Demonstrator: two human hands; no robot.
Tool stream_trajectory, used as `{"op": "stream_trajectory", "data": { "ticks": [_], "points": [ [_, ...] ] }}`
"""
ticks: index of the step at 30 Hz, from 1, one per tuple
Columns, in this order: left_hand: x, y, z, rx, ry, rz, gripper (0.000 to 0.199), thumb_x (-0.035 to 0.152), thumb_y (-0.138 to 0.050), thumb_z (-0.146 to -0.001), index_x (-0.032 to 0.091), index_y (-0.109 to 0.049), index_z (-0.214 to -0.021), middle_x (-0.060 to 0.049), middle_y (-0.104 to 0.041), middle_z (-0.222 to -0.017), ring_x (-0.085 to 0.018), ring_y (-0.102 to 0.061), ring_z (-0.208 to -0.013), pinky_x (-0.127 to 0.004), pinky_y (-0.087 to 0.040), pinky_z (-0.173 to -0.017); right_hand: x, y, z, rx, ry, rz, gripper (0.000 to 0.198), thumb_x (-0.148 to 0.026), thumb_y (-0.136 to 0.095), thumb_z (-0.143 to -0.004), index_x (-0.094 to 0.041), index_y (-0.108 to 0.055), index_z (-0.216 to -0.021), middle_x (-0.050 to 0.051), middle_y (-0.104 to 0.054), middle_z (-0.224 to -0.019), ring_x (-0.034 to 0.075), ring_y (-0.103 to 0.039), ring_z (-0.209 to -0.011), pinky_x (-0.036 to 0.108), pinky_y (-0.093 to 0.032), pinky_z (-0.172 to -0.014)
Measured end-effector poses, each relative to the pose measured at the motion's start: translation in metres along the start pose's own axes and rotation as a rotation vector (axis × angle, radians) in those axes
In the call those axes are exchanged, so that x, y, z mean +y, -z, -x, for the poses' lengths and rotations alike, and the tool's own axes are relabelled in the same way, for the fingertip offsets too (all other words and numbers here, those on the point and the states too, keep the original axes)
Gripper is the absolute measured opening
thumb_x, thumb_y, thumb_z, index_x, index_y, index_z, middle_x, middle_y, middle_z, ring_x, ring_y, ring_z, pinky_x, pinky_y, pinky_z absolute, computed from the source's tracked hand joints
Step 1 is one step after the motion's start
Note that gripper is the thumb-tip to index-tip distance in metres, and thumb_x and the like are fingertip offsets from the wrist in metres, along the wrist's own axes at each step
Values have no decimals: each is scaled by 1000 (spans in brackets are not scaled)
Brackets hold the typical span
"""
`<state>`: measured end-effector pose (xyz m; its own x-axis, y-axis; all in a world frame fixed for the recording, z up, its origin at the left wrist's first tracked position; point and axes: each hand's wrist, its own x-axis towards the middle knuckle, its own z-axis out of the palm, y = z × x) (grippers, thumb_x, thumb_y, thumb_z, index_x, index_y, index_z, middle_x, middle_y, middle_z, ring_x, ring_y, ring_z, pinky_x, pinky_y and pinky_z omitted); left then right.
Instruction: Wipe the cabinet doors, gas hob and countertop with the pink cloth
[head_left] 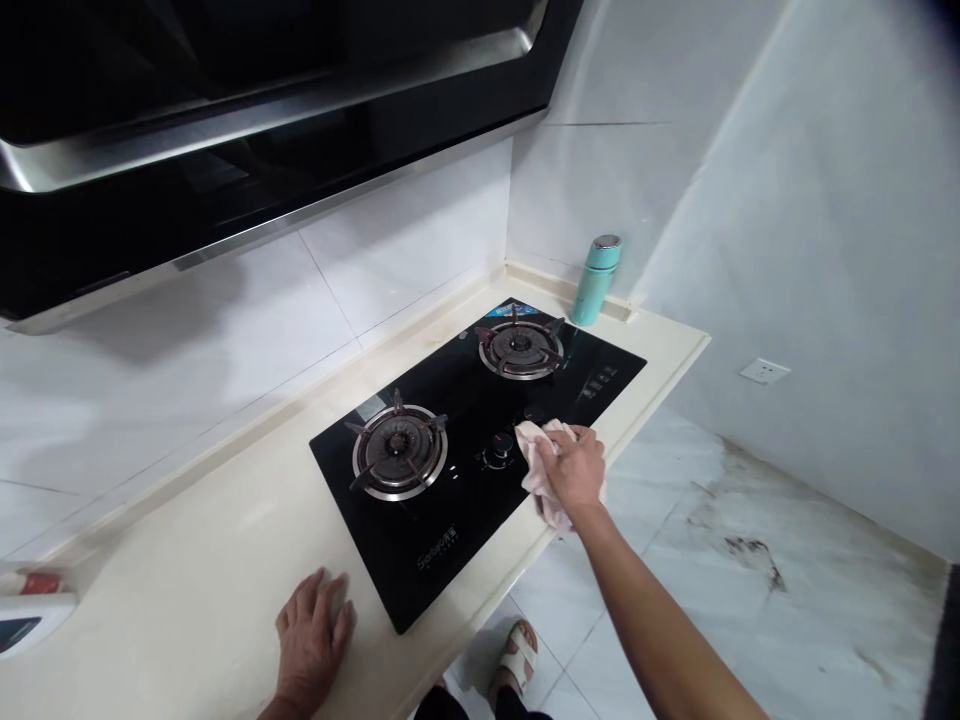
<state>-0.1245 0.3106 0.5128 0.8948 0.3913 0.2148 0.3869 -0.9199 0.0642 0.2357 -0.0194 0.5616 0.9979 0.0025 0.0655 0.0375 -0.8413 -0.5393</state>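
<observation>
Gripping a pale pink cloth (537, 476) in the right hand (574, 465), with thumb and fingers closed over its bunched middle. Lying on the front part of the black stove (480, 510), just beside a knob (502, 447), and reaching across to the front edge of the table (225, 530). Seems light, soft and limp, likely to crease rather than keep a shape, with no breaking to fear. Probably best held by the gathered middle, under the palm, with loose corners tucked in so as not to catch on the knob. Likely to slide easily over smooth glass; impossible to tell whether damp or dry. Resting the left hand (309, 635) palm down on the table near the stove's front left corner, fingers loosely spread and holding nothing. Note also a green bottle (592, 292) near the table's right edge, well apart from the cloth.
</observation>
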Motion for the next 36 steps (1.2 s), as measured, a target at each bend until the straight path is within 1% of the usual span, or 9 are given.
{"op": "stream_trajectory", "data": {
  "ticks": [4, 8, 10, 14, 17, 21, 28, 31, 36],
  "points": [
    [-1, 0, -1, -17, 22, 1, 36, 38, -48, -94, 27, -67, -122, -10, -60, -133, -29, -52, -125, -49, -42, -102, -36, -8, -1, -6, -33, 87, 42, -53, -47, -93, -28, -68, -120, 11, -31, -149, 36, -38, -122, 50, -43, -93],
    [-3, -2, -1, -4, 22, -5, 36, 39, -47, -93, 27, -67, -121, -10, -61, -132, -29, -53, -124, -48, -43, -100, -24, -12, 20, 7, 113, 175, 44, -48, -50, -91, -33, -61, -131, 9, -18, -159, 43, -25, -135, 56, -40, -95],
    [-3, -3, -1, 8, 17, -9, 36, 40, -46, -94, 27, -68, -119, -10, -61, -132, -29, -53, -123, -49, -43, -100, -7, -9, 30, -27, 249, 270, 40, -41, -48, -92, -37, -61, -131, 7, -23, -158, 43, -19, -138, 59, -35, -100],
    [-3, -4, 0, 15, 3, -13, 36, 40, -45, -94, 26, -67, -120, -10, -61, -132, -28, -53, -123, -48, -43, -100, 2, 1, 23, -260, 423, 465, 44, -39, -39, -97, -39, -53, -139, 12, -47, -139, 35, -38, -126, 56, -34, -97],
    [-3, -4, 0, 28, -13, -21, 37, 40, -44, -95, 26, -67, -120, -11, -60, -132, -29, -53, -123, -49, -44, -99, -16, 3, 1, -409, 407, 565, 49, -38, -37, -98, -39, -45, -147, 13, -55, -129, 32, -48, -117, 52, -34, -96],
    [-5, -5, 0, 30, -21, -21, 36, 40, -46, -94, 27, -67, -120, -10, -60, -132, -29, -53, -122, -48, -44, -100, -38, -2, -23, -489, 337, 596, 57, -35, -39, -96, -34, -34, -154, 16, -59, -128, 32, -55, -115, 50, -35, -95],
    [-5, -4, 2, 16, -12, -26, 37, 40, -44, -96, 26, -66, -121, -11, -60, -132, -29, -52, -125, -48, -43, -99, -48, -3, -50, -675, 245, 556, 69, -40, -46, -92, -30, -24, -157, 14, -64, -128, 29, -62, -116, 41, -43, -91],
    [-4, -3, 2, -2, -4, -23, 37, 40, -43, -96, 25, -66, -122, -11, -59, -133, -29, -51, -125, -49, -43, -100, -47, 0, -47, -661, 256, 522, 68, -40, -47, -92, -27, -27, -156, 14, -64, -128, 29, -62, -116, 40, -44, -92],
    [-5, -3, 0, 2, -8, -24, 37, 40, -44, -96, 25, -67, -120, -11, -60, -132, -29, -53, -122, -48, -43, -98, -22, 9, -5, -514, 302, 460, 54, -38, -44, -94, -23, -41, -146, 13, -65, -122, 26, -62, -111, 37, -43, -91]
  ]
}}
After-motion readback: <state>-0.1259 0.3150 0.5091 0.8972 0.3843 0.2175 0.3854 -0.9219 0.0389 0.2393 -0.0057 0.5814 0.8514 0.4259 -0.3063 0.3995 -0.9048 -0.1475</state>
